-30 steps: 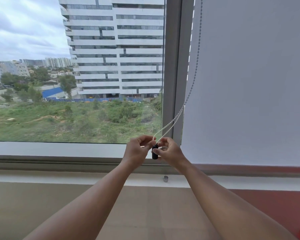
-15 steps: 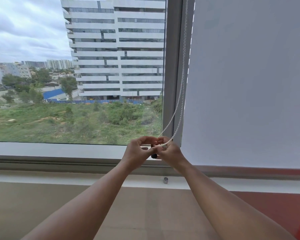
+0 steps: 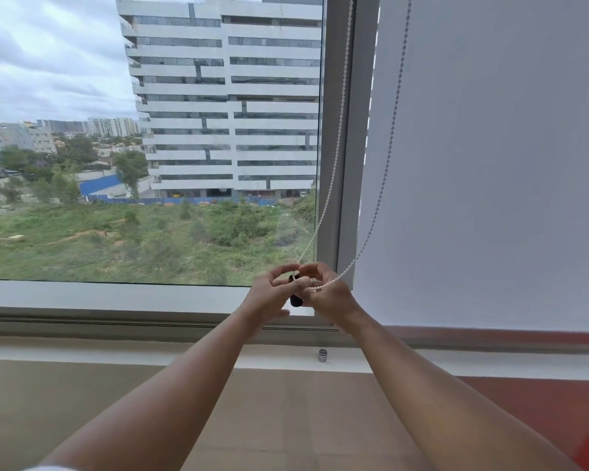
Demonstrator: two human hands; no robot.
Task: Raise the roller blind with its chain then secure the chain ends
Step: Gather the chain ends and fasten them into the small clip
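A white beaded chain point(image 3: 334, 164) hangs in two strands from above. One strand runs down the grey window post; the other point(image 3: 385, 175) curves across the lowered white roller blind point(image 3: 490, 164). Both strands meet at a small black chain connector point(image 3: 295, 299) held between my hands just above the sill. My left hand point(image 3: 269, 294) pinches the connector from the left. My right hand point(image 3: 327, 294) grips the chain's right strand beside the connector, fingers curled round it.
The grey window post point(image 3: 351, 130) divides the bare glass on the left from the blind-covered pane on the right. A small silver cylinder point(image 3: 322, 355) stands on the white sill ledge point(image 3: 116, 348) below my hands. A red-brown band lines the lower right wall.
The two strands have spread apart: the right one now bows out over the blind. My hands have stayed at the same spot, shifting their hold on the connector.
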